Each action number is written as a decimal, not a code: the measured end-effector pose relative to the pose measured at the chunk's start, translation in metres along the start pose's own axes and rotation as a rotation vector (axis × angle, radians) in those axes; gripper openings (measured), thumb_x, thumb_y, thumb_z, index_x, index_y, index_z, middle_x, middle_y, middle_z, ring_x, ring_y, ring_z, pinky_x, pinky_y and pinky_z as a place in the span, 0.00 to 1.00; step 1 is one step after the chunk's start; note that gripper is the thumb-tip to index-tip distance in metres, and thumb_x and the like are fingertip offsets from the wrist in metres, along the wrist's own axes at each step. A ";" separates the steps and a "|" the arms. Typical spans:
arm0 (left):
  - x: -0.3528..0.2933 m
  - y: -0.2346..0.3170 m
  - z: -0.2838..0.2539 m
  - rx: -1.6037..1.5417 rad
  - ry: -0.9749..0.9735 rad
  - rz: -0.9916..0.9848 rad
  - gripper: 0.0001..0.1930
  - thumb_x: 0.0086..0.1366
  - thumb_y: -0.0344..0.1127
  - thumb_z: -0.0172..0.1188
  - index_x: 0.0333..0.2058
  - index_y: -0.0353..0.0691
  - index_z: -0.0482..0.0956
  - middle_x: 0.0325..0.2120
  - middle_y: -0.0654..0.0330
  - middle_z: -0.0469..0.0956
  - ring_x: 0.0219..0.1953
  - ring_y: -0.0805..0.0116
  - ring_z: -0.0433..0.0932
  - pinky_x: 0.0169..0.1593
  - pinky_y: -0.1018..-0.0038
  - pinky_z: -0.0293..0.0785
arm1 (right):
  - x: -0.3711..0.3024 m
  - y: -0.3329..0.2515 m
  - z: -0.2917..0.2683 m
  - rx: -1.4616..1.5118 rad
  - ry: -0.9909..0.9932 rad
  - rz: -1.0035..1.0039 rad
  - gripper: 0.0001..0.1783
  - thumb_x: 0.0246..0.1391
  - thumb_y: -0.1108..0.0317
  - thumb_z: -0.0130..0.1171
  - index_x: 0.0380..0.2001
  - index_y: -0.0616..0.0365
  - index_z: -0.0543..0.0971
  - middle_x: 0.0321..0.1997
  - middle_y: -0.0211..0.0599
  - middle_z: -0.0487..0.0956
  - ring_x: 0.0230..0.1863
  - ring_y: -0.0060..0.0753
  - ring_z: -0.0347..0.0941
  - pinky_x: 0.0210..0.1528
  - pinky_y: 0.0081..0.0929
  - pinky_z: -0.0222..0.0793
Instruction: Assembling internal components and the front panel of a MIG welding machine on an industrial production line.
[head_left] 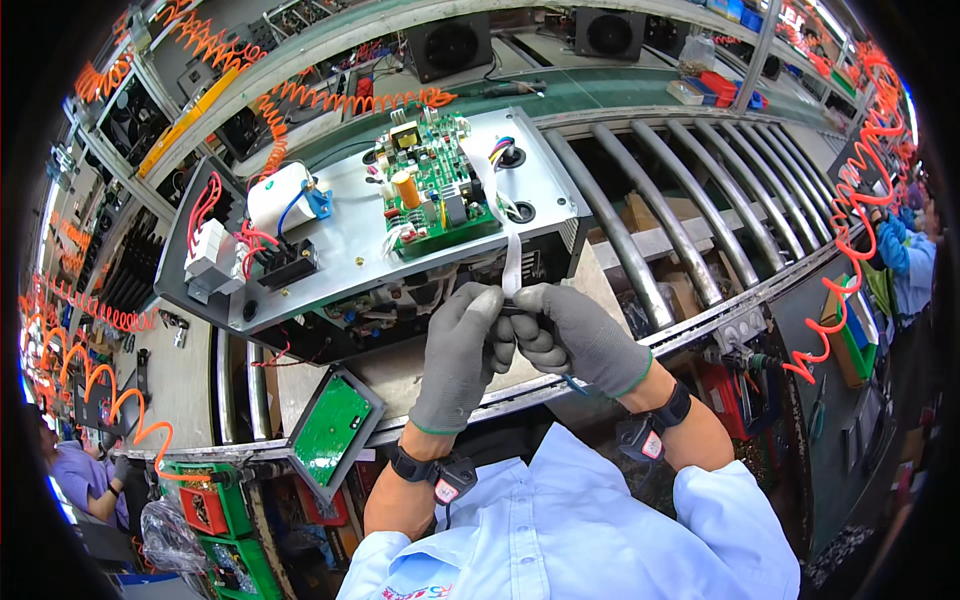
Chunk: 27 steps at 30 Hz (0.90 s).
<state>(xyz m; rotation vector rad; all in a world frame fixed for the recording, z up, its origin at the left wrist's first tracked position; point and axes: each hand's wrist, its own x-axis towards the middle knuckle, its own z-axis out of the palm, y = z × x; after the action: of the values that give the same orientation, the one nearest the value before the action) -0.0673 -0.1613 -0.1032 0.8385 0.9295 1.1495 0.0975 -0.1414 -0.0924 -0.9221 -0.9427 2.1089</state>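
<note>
My left hand and my right hand, both in grey gloves, meet in front of an open metal equipment chassis. Thumbs and fingers of both are pinched around the lower end of a white flat cable; the tip is hidden between them. That cable runs up towards a green circuit board crowded with components on the chassis top. Left of the board sit a white rounded component and white blocks with red wires. A bundle of coloured wires enters a round hole at the right.
Metal conveyor rollers lie to the right. A green board in a grey frame leans at the bench's front edge, left of my left forearm. Orange coiled hoses hang on both sides. Co-workers are at the far left and right.
</note>
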 end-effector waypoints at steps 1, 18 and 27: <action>0.000 0.000 0.000 0.017 0.003 -0.016 0.10 0.71 0.38 0.51 0.36 0.37 0.74 0.21 0.64 0.75 0.18 0.80 0.69 0.21 0.83 0.65 | 0.001 0.003 -0.001 0.004 0.008 0.018 0.20 0.66 0.57 0.43 0.23 0.56 0.73 0.14 0.23 0.63 0.12 0.15 0.54 0.13 0.18 0.48; 0.002 -0.012 0.002 0.156 0.026 0.151 0.11 0.71 0.38 0.57 0.39 0.34 0.75 0.23 0.65 0.75 0.21 0.81 0.71 0.24 0.83 0.68 | 0.003 0.009 -0.012 0.030 -0.012 -0.010 0.24 0.66 0.48 0.47 0.23 0.53 0.74 0.15 0.23 0.69 0.13 0.15 0.62 0.13 0.14 0.55; 0.001 -0.008 0.005 0.166 0.035 0.135 0.13 0.73 0.41 0.55 0.38 0.35 0.76 0.24 0.63 0.76 0.23 0.80 0.73 0.25 0.83 0.69 | 0.000 0.006 -0.007 0.041 0.097 -0.033 0.23 0.67 0.55 0.44 0.19 0.54 0.71 0.12 0.25 0.65 0.11 0.19 0.57 0.13 0.17 0.51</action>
<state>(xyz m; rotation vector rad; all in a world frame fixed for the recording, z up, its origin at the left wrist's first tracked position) -0.0596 -0.1628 -0.1087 1.0305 1.0200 1.2179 0.1011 -0.1425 -0.1006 -0.9725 -0.8568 2.0288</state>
